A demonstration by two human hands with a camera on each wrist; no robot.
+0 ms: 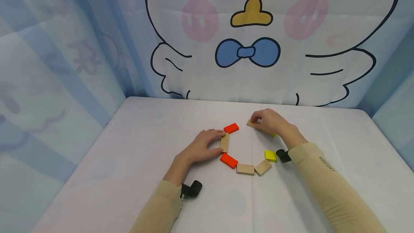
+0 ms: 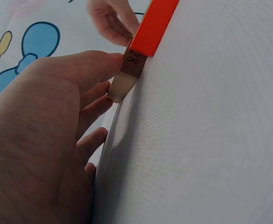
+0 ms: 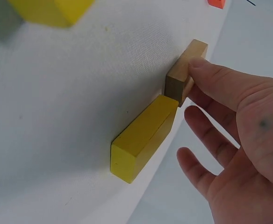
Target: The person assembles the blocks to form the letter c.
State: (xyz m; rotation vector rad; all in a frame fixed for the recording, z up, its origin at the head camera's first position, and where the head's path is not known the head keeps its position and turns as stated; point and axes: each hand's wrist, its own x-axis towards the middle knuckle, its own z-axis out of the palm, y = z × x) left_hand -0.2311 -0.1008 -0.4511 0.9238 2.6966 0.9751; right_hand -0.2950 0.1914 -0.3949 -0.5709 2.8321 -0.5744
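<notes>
My left hand point(image 1: 202, 146) holds a plain wooden block point(image 1: 224, 143) by its ends, thumb at the near end and fingers at the far one. In the left wrist view, the thumb touches that block's dark end, marked 28 point(image 2: 133, 58), beside a red block point(image 2: 154, 28). At the far right of the ring of blocks, my right hand point(image 1: 273, 120) pinches another plain wooden block point(image 3: 189, 65) between thumb and fingers. Its end meets the corner of a yellow block point(image 3: 145, 130), which the right hand mostly covers in the head view.
Around the ring lie a far red block point(image 1: 231, 128), a near red block point(image 1: 229, 161), two plain blocks, one at the front point(image 1: 245, 169) and one angled point(image 1: 263, 167), and a yellow block point(image 1: 270, 156). A cartoon-printed curtain point(image 1: 245, 82) hangs behind the white-covered table point(image 1: 129, 146).
</notes>
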